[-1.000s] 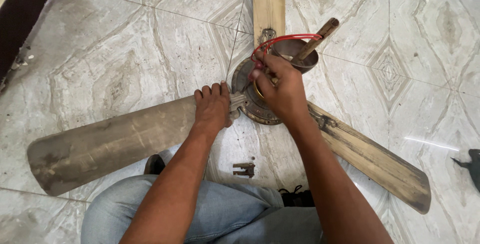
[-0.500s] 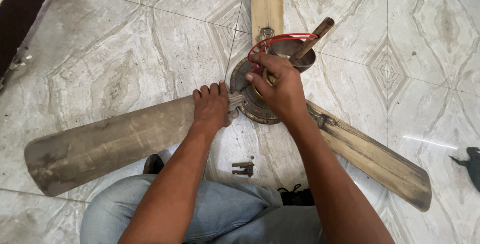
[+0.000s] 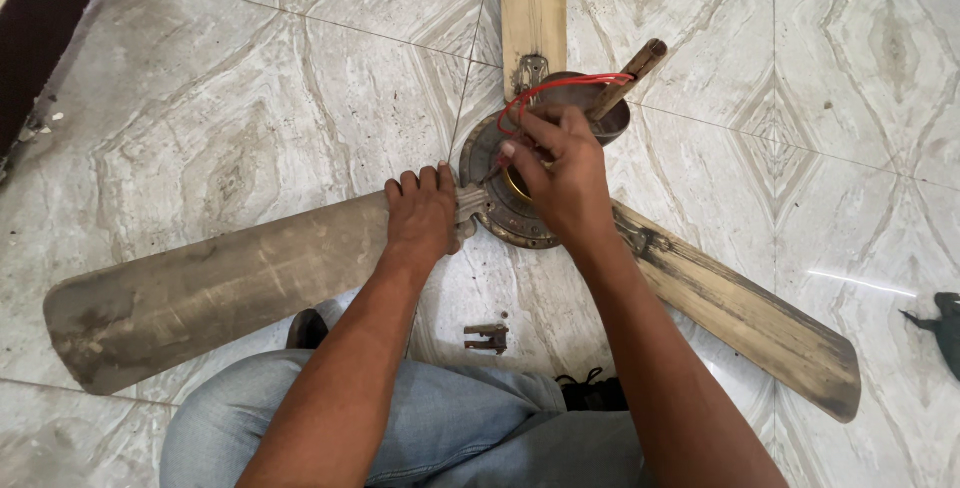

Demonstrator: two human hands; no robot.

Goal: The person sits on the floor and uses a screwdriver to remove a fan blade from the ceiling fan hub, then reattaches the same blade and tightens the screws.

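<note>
A dusty ceiling fan lies on the marble floor, its round motor hub [image 3: 505, 210] in the middle. My left hand [image 3: 422, 210] presses flat on the root of the left blade [image 3: 210, 293], by the blade bracket. My right hand [image 3: 560, 173] sits over the hub, fingers closed on a thin tool whose tip points at the bracket; the tool is mostly hidden. Red wires [image 3: 545, 88] loop from the hub, beside the rusty down rod [image 3: 625, 83]. Two more blades reach away: one upward [image 3: 532, 3], one to the lower right [image 3: 745, 313].
A small loose metal bracket [image 3: 487, 338] lies on the tiles just before my knees. My jeans-clad legs [image 3: 420, 428] fill the bottom. A dark tool [image 3: 940, 328] lies at the right edge. A dark wall base [image 3: 40, 38] runs along the upper left.
The view has shifted slightly. My right hand's fingers have edged a little toward the blade bracket. My left hand stays pressed on the blade.
</note>
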